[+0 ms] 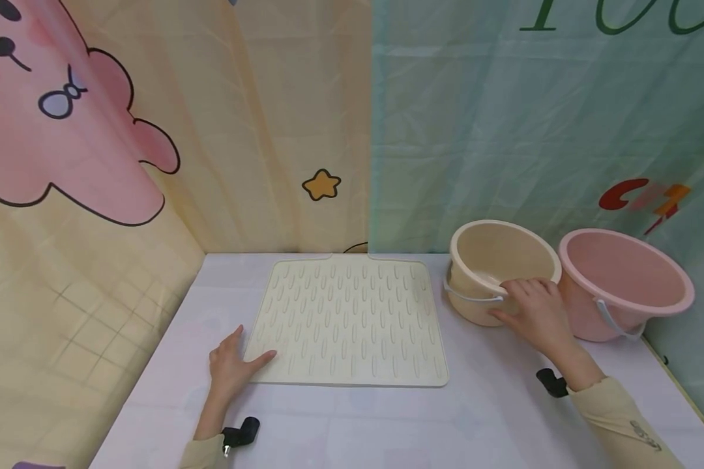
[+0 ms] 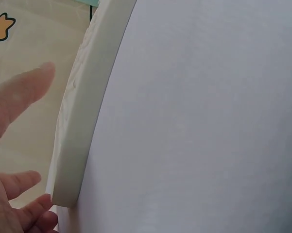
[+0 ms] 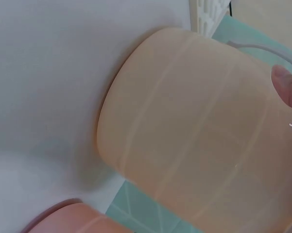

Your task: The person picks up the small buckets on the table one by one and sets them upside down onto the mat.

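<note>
With our right hand (image 1: 536, 312) gripping the near rim of the cream bucket (image 1: 468, 277), just right of the mat (image 1: 349, 326) on the table (image 1: 352, 426), we have the mat's long axis running crosswise toward our left hand (image 1: 230, 365), spread and holding nothing at its near-left corner.

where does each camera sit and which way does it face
Head: on the head, facing forward and down at mat, cream bucket, pink bucket; left hand, right hand, sleeves show.
Left wrist: on that wrist, facing the mat's edge; part of the left hand shows.
Right wrist: on that wrist, facing the cream bucket's side; part of the right hand shows.
Head and right wrist share both buckets.
</note>
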A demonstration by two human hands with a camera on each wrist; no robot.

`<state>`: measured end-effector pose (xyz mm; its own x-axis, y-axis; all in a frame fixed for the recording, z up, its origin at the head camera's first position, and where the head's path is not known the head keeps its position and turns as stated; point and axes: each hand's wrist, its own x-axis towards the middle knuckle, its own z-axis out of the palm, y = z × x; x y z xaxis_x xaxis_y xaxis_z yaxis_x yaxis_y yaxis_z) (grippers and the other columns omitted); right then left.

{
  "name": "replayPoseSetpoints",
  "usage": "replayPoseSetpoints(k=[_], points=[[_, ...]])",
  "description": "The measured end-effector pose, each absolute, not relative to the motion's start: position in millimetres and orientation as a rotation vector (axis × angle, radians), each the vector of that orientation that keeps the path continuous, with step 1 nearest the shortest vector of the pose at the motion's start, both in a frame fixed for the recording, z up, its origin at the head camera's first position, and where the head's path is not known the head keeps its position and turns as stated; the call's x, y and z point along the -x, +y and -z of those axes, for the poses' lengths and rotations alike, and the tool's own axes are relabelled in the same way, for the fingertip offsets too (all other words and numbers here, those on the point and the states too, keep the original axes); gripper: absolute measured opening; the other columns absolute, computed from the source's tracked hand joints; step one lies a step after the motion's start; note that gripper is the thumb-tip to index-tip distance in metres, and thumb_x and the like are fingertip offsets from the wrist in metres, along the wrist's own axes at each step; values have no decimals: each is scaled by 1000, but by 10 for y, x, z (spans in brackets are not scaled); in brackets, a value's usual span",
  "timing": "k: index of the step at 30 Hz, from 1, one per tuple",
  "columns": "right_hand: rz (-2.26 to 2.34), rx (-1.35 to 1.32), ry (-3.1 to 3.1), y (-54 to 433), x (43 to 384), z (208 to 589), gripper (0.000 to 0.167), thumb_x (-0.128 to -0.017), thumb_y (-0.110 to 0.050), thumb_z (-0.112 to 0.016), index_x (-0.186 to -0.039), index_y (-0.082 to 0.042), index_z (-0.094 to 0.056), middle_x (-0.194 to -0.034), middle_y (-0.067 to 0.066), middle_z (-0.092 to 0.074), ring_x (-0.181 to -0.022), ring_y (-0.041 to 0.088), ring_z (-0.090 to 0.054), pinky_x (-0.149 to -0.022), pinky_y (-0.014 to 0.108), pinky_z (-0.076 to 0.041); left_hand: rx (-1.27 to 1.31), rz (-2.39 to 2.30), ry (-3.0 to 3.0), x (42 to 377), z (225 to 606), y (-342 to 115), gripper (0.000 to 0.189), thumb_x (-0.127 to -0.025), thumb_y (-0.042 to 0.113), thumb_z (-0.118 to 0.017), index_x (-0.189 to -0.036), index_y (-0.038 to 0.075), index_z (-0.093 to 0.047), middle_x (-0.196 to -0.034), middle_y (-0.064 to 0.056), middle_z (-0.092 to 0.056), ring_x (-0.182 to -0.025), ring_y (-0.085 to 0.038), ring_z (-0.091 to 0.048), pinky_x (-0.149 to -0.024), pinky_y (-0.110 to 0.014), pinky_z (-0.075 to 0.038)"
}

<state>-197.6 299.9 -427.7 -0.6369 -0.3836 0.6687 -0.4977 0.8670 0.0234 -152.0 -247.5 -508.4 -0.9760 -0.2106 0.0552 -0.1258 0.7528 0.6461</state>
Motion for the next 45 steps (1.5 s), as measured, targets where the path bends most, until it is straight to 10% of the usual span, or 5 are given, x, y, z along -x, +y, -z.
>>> replayPoseSetpoints(k=[18,26,45], points=[[-253,-634,-2267,3003,1999,4270,67,-86,-72,-41,-84,-6,-55,-70,7,-56,-70,33,-54,-75,52,-36,-320,883,-2847,1450,5171,-2578,85,-72,47,-79,-133,-4,-49,-126,-33,-37,-111,-49,-28,-87,-57,-24],[-240,-638,-2315,3008,2016,4229,41,-58,-19,-86,-84,-5,-56,-72,10,-62,-71,33,-58,-70,51,-39,-279,876,-2851,1455,5211,-2538,78,-74,46,-77,-133,0,-53,-121,-30,-43,-106,-44,-34,-85,-55,-26],[-331,-717,-2256,2959,2016,4231,33,-61,-7,-80,-85,-3,-59,-75,11,-63,-71,33,-55,-68,49,-35,-309,930,-2789,1470,5262,-2528,75,-74,42,-80,-132,2,-54,-108,-15,-56,-97,-34,-43,-83,-54,-26]])
